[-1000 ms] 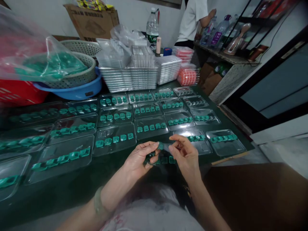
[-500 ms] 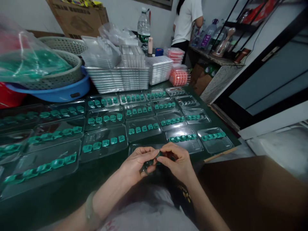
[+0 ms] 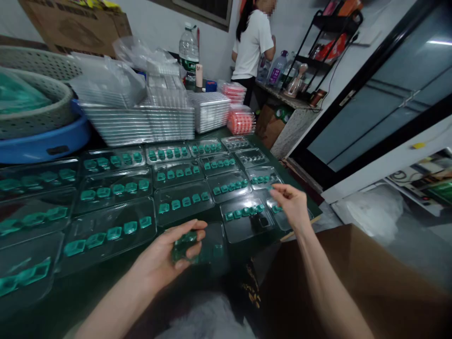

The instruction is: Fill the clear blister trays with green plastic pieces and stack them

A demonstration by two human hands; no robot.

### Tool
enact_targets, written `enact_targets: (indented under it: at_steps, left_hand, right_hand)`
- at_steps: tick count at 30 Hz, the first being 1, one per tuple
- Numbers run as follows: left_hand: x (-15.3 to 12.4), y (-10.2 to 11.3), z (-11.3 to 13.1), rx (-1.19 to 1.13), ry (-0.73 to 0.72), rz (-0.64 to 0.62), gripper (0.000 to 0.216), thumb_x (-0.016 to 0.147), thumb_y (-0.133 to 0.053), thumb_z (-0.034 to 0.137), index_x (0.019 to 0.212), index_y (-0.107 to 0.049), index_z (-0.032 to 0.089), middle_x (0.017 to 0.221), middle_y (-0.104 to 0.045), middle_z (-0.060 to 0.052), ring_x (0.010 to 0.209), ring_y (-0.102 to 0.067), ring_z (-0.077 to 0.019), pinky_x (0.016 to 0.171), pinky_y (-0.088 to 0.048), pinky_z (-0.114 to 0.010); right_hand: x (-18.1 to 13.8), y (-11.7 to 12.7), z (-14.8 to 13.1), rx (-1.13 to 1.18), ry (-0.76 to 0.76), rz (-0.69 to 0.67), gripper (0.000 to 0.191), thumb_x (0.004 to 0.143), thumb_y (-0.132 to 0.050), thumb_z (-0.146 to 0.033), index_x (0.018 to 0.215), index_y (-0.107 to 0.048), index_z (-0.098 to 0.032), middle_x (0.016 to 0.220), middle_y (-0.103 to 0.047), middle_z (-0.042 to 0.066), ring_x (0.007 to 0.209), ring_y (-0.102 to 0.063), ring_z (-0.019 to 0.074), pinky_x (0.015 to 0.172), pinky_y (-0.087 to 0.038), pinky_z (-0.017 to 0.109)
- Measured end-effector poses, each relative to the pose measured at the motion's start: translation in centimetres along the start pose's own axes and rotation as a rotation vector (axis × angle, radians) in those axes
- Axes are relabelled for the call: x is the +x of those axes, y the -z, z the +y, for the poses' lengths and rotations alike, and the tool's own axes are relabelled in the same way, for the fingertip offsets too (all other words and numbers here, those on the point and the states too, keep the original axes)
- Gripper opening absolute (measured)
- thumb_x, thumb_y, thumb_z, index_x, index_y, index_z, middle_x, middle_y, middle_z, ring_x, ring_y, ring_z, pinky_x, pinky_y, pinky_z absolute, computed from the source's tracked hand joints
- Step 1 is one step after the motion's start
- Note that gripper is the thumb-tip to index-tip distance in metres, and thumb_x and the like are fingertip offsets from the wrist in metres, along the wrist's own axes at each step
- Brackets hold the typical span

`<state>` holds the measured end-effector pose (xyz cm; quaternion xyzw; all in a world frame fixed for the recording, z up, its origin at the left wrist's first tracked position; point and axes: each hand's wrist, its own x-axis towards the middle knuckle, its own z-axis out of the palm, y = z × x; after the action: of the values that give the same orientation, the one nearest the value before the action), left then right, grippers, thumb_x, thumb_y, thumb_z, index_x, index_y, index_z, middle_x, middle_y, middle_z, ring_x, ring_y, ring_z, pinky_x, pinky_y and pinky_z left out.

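Observation:
My left hand (image 3: pixel 158 259) is curled, palm up, around several dark green translucent pieces (image 3: pixel 183 245). Just behind its fingers lies a clear plastic tray (image 3: pixel 216 230), partly covered by the hand. Over the right end of the table, my right hand (image 3: pixel 294 205) pinches a small green piece (image 3: pixel 271 187) between thumb and fingertips. Below that hand is a clear tray (image 3: pixel 282 221) with green pieces, partly hidden by the fingers. To its left, another tray (image 3: pixel 247 230) bears a row of green faceted pieces (image 3: pixel 245 213).
Rows of clear trays with green pieces cover the dark green table (image 3: pixel 116 273). Behind them stand stacked clear trays (image 3: pixel 141 125), orange-red packs (image 3: pixel 242 120) and a blue basin (image 3: pixel 45 146). A brown cardboard box (image 3: pixel 339 273) sits at right. A person in white (image 3: pixel 252 47) stands behind.
My hands were together over the near tray and have parted. The right hand has moved right and away from me with a small piece; the left has moved left. The view has turned right.

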<state>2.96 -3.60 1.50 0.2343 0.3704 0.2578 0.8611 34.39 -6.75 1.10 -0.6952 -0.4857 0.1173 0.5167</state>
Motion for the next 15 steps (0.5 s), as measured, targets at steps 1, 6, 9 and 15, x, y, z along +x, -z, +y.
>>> enact_targets:
  at_steps: [1,6,9,15]
  left_hand:
    - [-0.2,0.3,0.4,-0.033,-0.014,0.026,0.023,0.074,-0.059,0.025,0.092,-0.064,0.011,0.078,-0.055,-0.005,0.047,-0.042,-0.0061,0.032,-0.024,-0.016]
    - [-1.0,1.8,1.5,-0.063,-0.092,0.11,0.027,0.073,-0.057,0.02,0.098,-0.064,0.011,0.092,-0.057,-0.011,0.049,-0.044,-0.0076,0.03,-0.029,-0.016]
    - [-1.1,2.4,1.4,-0.049,-0.096,0.115,0.026,0.071,-0.059,0.019,0.095,-0.065,0.012,0.091,-0.057,-0.01,0.047,-0.043,-0.0066,0.029,-0.029,-0.016]
    - [-0.7,2.5,1.1,-0.041,-0.065,0.111,0.024,0.071,-0.062,0.02,0.093,-0.065,0.013,0.088,-0.057,-0.007,0.048,-0.043,-0.0054,0.03,-0.032,-0.015]
  right_hand:
    - [2.0,0.8,1.4,-0.044,-0.013,0.068,0.033,0.066,-0.066,-0.039,0.089,-0.066,-0.015,0.069,-0.063,0.004,0.056,-0.052,0.0136,0.05,-0.042,0.027]
    - [8.7,2.0,6.0,-0.133,-0.001,0.095,0.039,0.062,-0.064,-0.042,0.083,-0.067,-0.009,0.062,-0.062,0.007,0.053,-0.052,0.0146,0.048,-0.041,0.027]
    - [10.0,1.6,7.1,-0.195,0.029,0.05,0.035,0.061,-0.063,-0.039,0.08,-0.068,-0.011,0.063,-0.064,0.007,0.055,-0.054,0.0158,0.051,-0.044,0.029]
    - [11.4,1.3,8.8,-0.335,0.077,-0.028,0.022,0.061,-0.061,-0.024,0.079,-0.069,-0.012,0.072,-0.067,0.007,0.061,-0.059,0.0172,0.059,-0.047,0.03]
